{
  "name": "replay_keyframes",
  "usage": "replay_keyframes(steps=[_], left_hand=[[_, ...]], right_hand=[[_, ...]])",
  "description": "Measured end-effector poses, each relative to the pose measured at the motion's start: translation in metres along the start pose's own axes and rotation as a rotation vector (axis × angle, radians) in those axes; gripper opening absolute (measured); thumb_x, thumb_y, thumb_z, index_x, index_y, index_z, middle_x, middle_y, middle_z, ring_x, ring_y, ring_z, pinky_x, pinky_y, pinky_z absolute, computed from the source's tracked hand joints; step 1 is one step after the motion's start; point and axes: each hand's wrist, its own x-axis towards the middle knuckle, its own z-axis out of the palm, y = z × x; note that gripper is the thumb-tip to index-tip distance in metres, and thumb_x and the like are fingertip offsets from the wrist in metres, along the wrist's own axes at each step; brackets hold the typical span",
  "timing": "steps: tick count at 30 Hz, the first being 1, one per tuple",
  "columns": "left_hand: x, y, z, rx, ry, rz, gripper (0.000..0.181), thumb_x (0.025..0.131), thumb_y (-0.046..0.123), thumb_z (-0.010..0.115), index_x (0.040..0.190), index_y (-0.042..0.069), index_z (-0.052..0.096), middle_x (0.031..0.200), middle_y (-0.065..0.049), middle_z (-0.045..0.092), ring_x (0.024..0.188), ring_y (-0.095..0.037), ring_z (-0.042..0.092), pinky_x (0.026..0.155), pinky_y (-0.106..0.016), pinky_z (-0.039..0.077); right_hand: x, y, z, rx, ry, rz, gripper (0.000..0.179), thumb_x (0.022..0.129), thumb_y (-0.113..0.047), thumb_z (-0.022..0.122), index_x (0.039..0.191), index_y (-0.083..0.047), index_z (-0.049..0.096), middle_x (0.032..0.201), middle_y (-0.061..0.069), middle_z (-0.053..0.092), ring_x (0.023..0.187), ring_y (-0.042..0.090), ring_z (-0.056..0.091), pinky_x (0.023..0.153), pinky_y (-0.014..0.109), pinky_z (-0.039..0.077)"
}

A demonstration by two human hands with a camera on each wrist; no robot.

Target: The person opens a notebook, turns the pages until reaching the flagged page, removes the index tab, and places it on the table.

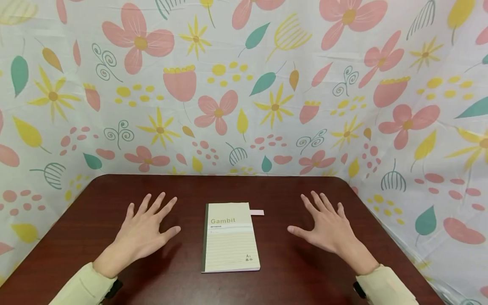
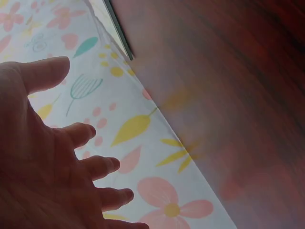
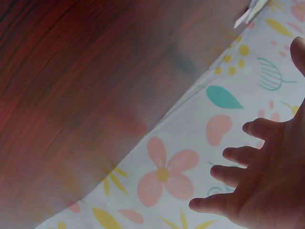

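A cream notebook [image 1: 230, 243] with a dark spine and "Gambit" on its cover lies closed between my hands. From its right side, near the top, a pale pink paper tab [image 1: 257, 212] sticks out. My left hand [image 1: 142, 228], fingers spread and palm down, is held over the table to the left of the notebook. On the other side my right hand [image 1: 328, 224] has its fingers spread as well, apart from the notebook. Both hands hold nothing. In the left wrist view the notebook's dark spine [image 2: 119, 31] shows at the top edge.
The dark red-brown wooden table [image 1: 183, 190] has rounded far corners and a glossy top. Behind it and along both sides hangs a white cloth [image 1: 228, 84] printed with flowers and leaves. Dark bands [image 1: 113, 289] sit at the cuffs of my light sleeves.
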Motion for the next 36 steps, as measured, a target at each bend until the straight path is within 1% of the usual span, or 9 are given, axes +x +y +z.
replay_keyframes(steps=[7, 13, 17, 23, 25, 31, 36], left_hand=[[0.001, 0.008, 0.003, -0.01, 0.018, 0.028, 0.083, 0.096, 0.057, 0.07, 0.164, 0.02, 0.042, 0.166, -0.019, 0.035, 0.15, -0.052, 0.027, 0.108, -0.076, 0.029], [0.004, 0.014, 0.005, -0.017, 0.026, 0.044, 0.085, 0.093, 0.056, 0.073, 0.164, 0.021, 0.042, 0.166, -0.019, 0.037, 0.149, -0.052, 0.031, 0.108, -0.073, 0.032], [0.006, 0.017, 0.005, -0.019, 0.034, 0.059, 0.086, 0.092, 0.055, 0.074, 0.164, 0.021, 0.042, 0.163, -0.019, 0.041, 0.147, -0.051, 0.035, 0.107, -0.072, 0.033], [0.008, 0.022, 0.006, -0.024, 0.019, 0.061, 0.088, 0.091, 0.054, 0.076, 0.165, 0.022, 0.04, 0.157, -0.02, 0.047, 0.143, -0.051, 0.042, 0.108, -0.07, 0.035], [0.008, 0.024, 0.007, -0.023, 0.021, 0.068, 0.089, 0.09, 0.054, 0.078, 0.164, 0.021, 0.041, 0.154, -0.021, 0.049, 0.14, -0.05, 0.045, 0.107, -0.07, 0.037], [0.01, 0.029, 0.011, -0.016, 0.017, 0.097, 0.089, 0.089, 0.054, 0.079, 0.163, 0.02, 0.043, 0.149, -0.019, 0.052, 0.132, -0.046, 0.051, 0.097, -0.067, 0.044], [0.012, 0.032, 0.016, -0.016, -0.009, 0.105, 0.087, 0.089, 0.056, 0.079, 0.161, 0.02, 0.047, 0.149, -0.018, 0.051, 0.128, -0.044, 0.051, 0.094, -0.067, 0.043]], right_hand=[[0.001, -0.008, 0.004, 0.022, 0.002, -0.033, 0.115, 0.083, -0.089, 0.057, 0.163, -0.009, 0.04, 0.164, 0.024, 0.036, 0.153, 0.047, 0.026, 0.114, 0.075, 0.02], [0.003, -0.015, 0.009, 0.024, 0.004, -0.059, 0.115, 0.082, -0.09, 0.058, 0.161, -0.008, 0.044, 0.162, 0.024, 0.039, 0.151, 0.044, 0.031, 0.115, 0.072, 0.023], [0.005, -0.02, 0.012, 0.014, -0.006, -0.078, 0.115, 0.081, -0.09, 0.058, 0.16, -0.007, 0.045, 0.163, 0.023, 0.039, 0.152, 0.043, 0.032, 0.115, 0.072, 0.024], [0.007, -0.029, 0.017, 0.024, -0.019, -0.11, 0.11, 0.082, -0.082, 0.067, 0.16, -0.009, 0.046, 0.163, 0.02, 0.041, 0.151, 0.041, 0.034, 0.114, 0.072, 0.025], [0.008, -0.033, 0.018, 0.031, -0.026, -0.126, 0.109, 0.082, -0.081, 0.069, 0.16, -0.009, 0.046, 0.162, 0.019, 0.041, 0.15, 0.04, 0.036, 0.114, 0.072, 0.026], [0.01, -0.045, 0.021, 0.08, -0.071, -0.17, 0.107, 0.081, -0.079, 0.071, 0.16, -0.01, 0.047, 0.159, 0.02, 0.044, 0.146, 0.042, 0.042, 0.114, 0.069, 0.029], [0.015, -0.053, 0.025, 0.147, -0.157, -0.161, 0.106, 0.081, -0.073, 0.076, 0.162, -0.012, 0.045, 0.161, 0.019, 0.041, 0.146, 0.04, 0.041, 0.106, 0.065, 0.042]])
